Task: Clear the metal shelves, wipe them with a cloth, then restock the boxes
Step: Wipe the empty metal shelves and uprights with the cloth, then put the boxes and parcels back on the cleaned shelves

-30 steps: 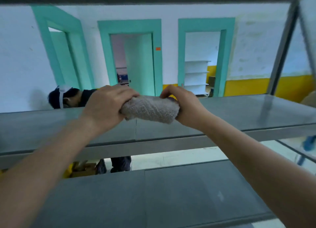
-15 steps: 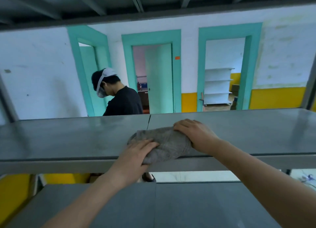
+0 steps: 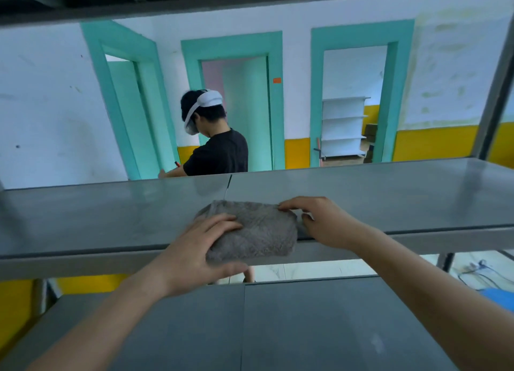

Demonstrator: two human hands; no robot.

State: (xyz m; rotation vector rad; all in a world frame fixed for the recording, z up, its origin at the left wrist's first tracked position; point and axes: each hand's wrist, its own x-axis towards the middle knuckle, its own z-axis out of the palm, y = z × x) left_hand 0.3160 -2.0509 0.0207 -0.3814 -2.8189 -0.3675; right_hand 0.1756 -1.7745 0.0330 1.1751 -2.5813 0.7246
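A folded grey cloth (image 3: 258,228) lies on the front edge of the middle metal shelf (image 3: 111,214), near the seam between its two panels. My left hand (image 3: 200,253) grips the cloth's near left part, fingers on top and thumb under its front edge. My right hand (image 3: 319,220) pinches the cloth's far right corner with curled fingers. A lower metal shelf (image 3: 306,329) runs under my forearms. No boxes are in view on either shelf.
Behind the shelving a person in a black shirt (image 3: 217,150) with a white headset stands turned away. Three teal door frames line the white and yellow wall. A shelf upright (image 3: 495,92) rises at the right. A white shelf unit (image 3: 343,128) shows through the right doorway.
The cloth went from being wrung in the air between both hands to lying on the middle shelf's front edge. My right hand shifted to its far right corner. The person behind stood up.
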